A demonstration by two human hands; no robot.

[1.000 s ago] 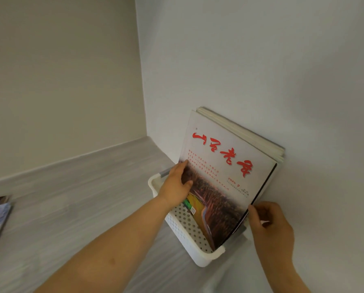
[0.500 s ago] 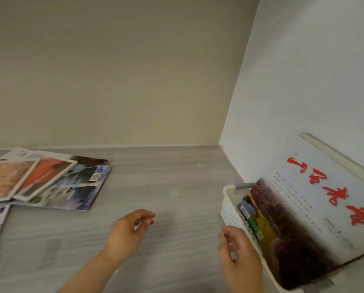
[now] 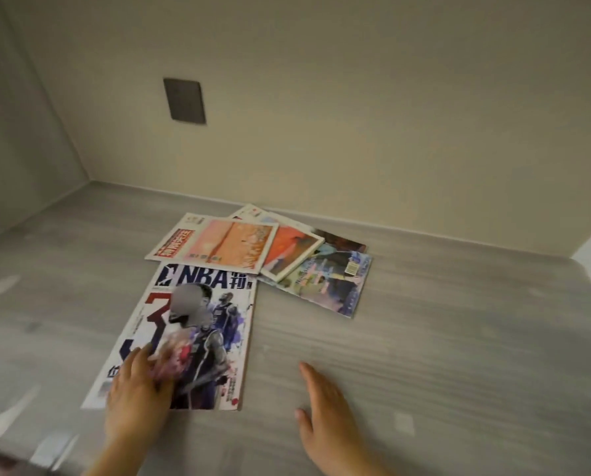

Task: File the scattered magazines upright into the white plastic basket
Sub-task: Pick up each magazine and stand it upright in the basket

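NBA magazine (image 3: 204,280) lies flat, nearest of the lot. The left hand (image 3: 139,396) rests loose-fingered on its lower corner, probably to drag it. Fanned magazines (image 3: 232,247) overlap its top; the right hand (image 3: 325,410) hovers flat and empty alongside. Basket out of view.

A handful of magazines are left fanned out flat on the grey desk (image 3: 424,338), none upright. Nearest, the NBA magazine (image 3: 197,324) is laid face up, white cover with players and a big red-and-navy number. Its top edge is overlapped by a pink-orange magazine (image 3: 218,247) with a red title block. An orange white-bordered magazine (image 3: 292,252) is tucked under that, and a bluish magazine (image 3: 328,286) with a barcode sticker is spread lowest, off right.
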